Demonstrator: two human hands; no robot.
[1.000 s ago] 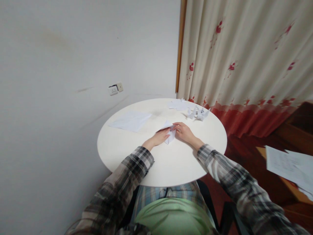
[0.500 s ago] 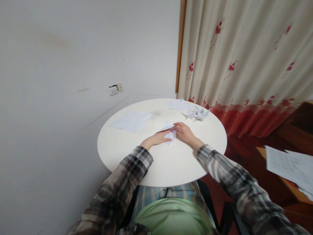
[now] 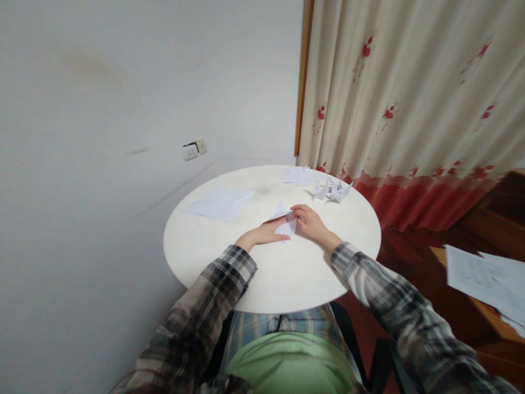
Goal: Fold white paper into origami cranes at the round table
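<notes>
A small folded piece of white paper (image 3: pixel 291 226) lies on the round white table (image 3: pixel 283 284) in front of me. My left hand (image 3: pixel 268 232) rests flat across its left part, fingers stretched out and the thumb apart near its lower tip. At the paper's right edge, my right hand (image 3: pixel 308 220) has its fingers bent and pinched on the paper. Part of the folded paper is hidden under both hands. Beyond my right hand stand several folded paper figures (image 3: pixel 335 191) that look like cranes.
Flat white paper (image 3: pixel 221 203) lies at the table's left, and more paper (image 3: pixel 299 175) at the far edge. A wall with a socket (image 3: pixel 190 152) borders the left side. A curtain (image 3: pixel 410 109) hangs behind. Printed sheets (image 3: pixel 484 276) lie on wooden furniture at right.
My left thumb has shifted slightly to the right and down over the paper's lower tip. My right hand has stayed almost in place.
</notes>
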